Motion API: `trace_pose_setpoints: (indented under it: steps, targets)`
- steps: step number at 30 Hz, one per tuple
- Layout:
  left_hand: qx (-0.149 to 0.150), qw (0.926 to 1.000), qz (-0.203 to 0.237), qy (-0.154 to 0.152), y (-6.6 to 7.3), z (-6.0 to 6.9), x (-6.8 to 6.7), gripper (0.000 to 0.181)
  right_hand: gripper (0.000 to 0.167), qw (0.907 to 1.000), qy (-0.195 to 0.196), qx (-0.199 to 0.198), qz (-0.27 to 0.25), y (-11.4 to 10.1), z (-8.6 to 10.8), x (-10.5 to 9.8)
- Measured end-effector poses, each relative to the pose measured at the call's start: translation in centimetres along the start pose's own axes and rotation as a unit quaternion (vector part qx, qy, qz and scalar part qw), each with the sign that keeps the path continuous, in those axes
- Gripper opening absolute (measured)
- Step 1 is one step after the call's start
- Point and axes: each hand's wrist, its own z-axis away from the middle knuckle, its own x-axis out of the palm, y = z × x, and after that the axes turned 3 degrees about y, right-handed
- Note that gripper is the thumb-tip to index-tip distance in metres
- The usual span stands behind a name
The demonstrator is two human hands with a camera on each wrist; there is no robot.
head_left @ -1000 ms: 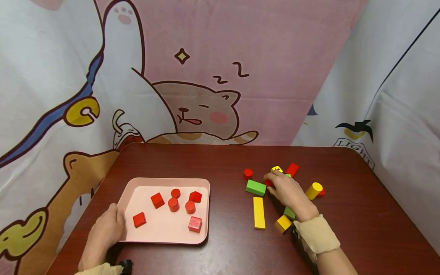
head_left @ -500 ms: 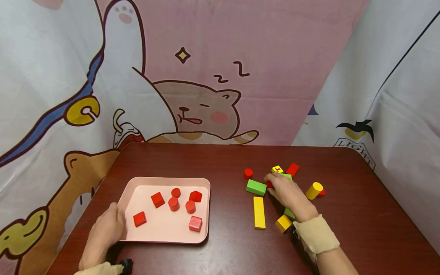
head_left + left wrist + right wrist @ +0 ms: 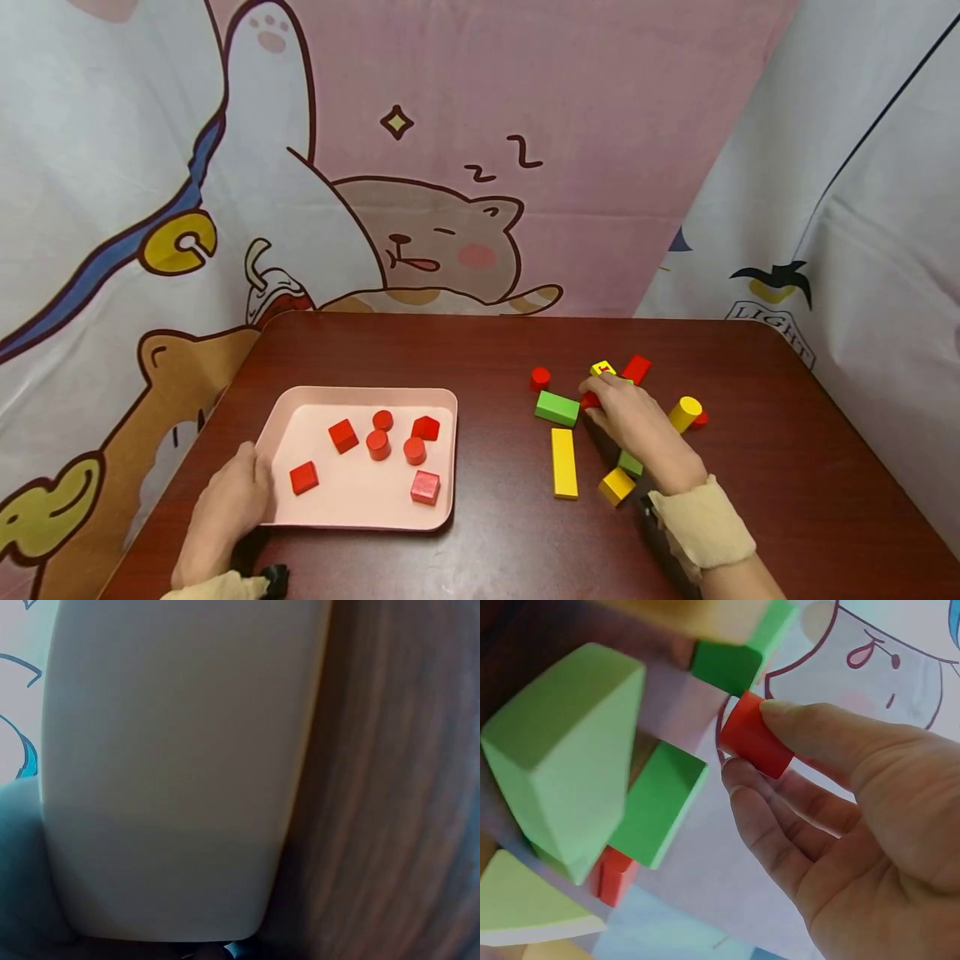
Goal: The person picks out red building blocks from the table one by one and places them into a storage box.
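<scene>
From where I stand, the left hand (image 3: 228,496) is furthest left, resting against the left rim of a shallow pale-pink tray (image 3: 345,500) on the dark red-brown wooden table (image 3: 495,508). Its fingers look bent at that rim, but I cannot tell whether they clamp it. In the tray lie three short red cylinders (image 3: 378,446) and four angular red blocks (image 3: 343,436), all apart from the rim.

Well clear of the tray's right side stands a lone short red cylinder (image 3: 540,379), near a green rectangular block (image 3: 557,408) and, nearer me, a flat yellow plank (image 3: 564,467). Just right of the green block is the right hand (image 3: 637,421), its thumb and fingers pinching a small smooth red cylinder (image 3: 754,733) from opposite sides. Beyond the fingers are a yellow block with a red mark (image 3: 602,367) and a red rectangular block (image 3: 637,368); a yellow cylinder (image 3: 684,414) stands beyond the hand's right side.

To do this well, I'd grip firmly, because that curved side could roll or slip. A straight lift would be safest: neighbours crowd the fingertips, and a sideways drag might shove the green block. The left hand should press lightly, lest the tray tip.
</scene>
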Motion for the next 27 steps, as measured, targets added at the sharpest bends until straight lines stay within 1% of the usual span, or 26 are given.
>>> trace_pose_setpoints:
  steps: [3,9,16,21,27]
  targets:
    - [-0.001,1.0,0.0,0.0,0.0,0.0,0.0,0.019,0.036,1.0,0.007,-0.004,-0.002,-0.6,0.2,-0.5]
    - [-0.004,1.0,0.0,-0.006,0.0,0.0,0.0,0.021,0.035,0.9992,0.03,-0.027,0.0,-1.8,0.3,-1.1]
    - [-0.009,0.9998,-0.001,-0.018,0.0,-0.1,-0.1,0.022,0.039,0.9983,0.033,-0.047,-0.003,-2.9,0.1,-1.2]
    - [-0.014,0.9996,0.002,-0.023,0.1,-0.1,-0.2,0.024,0.041,0.9957,0.042,-0.082,-0.004,-4.0,-0.4,-1.2]
    - [-0.008,0.9998,0.004,-0.016,0.1,0.0,-0.1,0.023,0.04,0.9916,0.037,-0.124,-0.006,-5.9,-1.1,-0.8]
